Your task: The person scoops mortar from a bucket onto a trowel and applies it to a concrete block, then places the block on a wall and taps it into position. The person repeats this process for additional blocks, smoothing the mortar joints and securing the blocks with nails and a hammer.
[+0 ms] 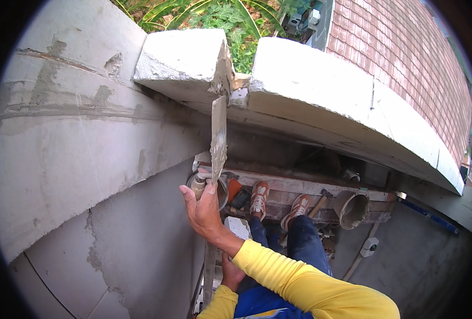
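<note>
My right hand [206, 212] is closed around the handle of a trowel [218, 141], whose narrow blade points away from me and is smeared with grey mortar. The blade's tip comes up to the mortared end of a white block [185, 58] at the left of a gap; whether it touches cannot be told. A longer run of white blocks [310, 74] begins right of the gap, with small broken pieces [239, 90] between. Lower down, my left hand [232, 274] is partly hidden under my right forearm, beside a long upright bar [209, 271]; its fingers do not show.
A grey wall [87, 143] rises at my left. Below, my feet stand on a plank platform [326, 191] holding a bucket [352, 209], a hammer [321, 202] and another bucket [222, 192] behind my right hand. A blue level [427, 214] lies right. Beyond are plants and a tiled roof [401, 48].
</note>
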Available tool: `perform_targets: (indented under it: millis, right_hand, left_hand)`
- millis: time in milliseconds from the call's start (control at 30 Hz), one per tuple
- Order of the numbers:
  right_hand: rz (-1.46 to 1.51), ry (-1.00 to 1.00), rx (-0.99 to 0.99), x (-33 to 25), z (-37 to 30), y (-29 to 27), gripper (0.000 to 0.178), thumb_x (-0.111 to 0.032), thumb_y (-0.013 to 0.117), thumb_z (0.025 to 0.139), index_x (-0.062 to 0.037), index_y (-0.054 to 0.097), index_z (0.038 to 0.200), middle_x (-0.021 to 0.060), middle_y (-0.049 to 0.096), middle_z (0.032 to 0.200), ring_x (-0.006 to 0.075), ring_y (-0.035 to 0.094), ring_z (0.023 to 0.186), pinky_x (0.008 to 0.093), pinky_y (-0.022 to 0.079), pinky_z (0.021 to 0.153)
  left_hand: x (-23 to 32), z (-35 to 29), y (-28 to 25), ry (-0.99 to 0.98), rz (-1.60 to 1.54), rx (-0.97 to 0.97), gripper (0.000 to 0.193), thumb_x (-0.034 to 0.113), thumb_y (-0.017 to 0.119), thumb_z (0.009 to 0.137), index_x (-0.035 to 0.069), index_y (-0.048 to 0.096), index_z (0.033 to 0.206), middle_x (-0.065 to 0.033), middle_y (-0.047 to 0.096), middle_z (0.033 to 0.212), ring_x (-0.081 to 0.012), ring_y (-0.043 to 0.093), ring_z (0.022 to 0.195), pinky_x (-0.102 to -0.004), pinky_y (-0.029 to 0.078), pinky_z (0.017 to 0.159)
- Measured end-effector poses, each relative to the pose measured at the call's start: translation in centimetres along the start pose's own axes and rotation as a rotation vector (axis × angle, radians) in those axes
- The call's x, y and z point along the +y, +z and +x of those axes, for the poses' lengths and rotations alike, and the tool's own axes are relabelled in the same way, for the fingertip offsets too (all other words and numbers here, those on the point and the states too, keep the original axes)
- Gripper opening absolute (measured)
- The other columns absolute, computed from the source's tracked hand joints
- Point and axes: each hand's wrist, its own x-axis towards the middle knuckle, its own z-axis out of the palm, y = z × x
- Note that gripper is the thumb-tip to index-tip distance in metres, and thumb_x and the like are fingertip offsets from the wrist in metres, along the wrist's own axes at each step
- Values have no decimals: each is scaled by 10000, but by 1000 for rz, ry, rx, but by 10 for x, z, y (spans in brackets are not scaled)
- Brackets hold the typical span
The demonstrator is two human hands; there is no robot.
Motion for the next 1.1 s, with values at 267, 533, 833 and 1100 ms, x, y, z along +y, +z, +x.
perform_targets:
  millis: [267,533,833,1100]
  right_hand:
    - [-89,134,-184,22,-12,-51,450,-173,655,1073,96,453,1371,295,567,1202,451,594,1071,478,490,969]
    - [-481,283,-85,94,-113,-288,384,-176,672,1026,86,612,1300,273,682,1211,466,683,1086,477,540,957]
    - [-650,919,701,196,-235,-523,501,-394,623,1068,-7,601,1385,290,717,1253,488,684,1168,531,522,988]
    - [-763,1365,590,353,-257,-710,493,-408,586,1050,-28,668,1354,262,719,1310,468,657,1253,546,519,1061]
  left_hand:
    - [13,20,13,-59,-68,51,664,455,573,1004,78,517,1548,-122,585,1553,-335,545,1441,-529,402,1232]
    - [33,66,74,-138,238,-29,787,522,670,935,115,482,1583,-142,587,1533,-342,574,1392,-570,462,1157]
    - [-54,120,174,-401,617,-150,803,531,689,924,126,478,1584,-152,590,1533,-390,602,1364,-644,507,1085]
    - [-190,186,229,-465,884,-168,743,511,687,952,92,519,1543,-152,614,1503,-384,625,1333,-616,517,1100]
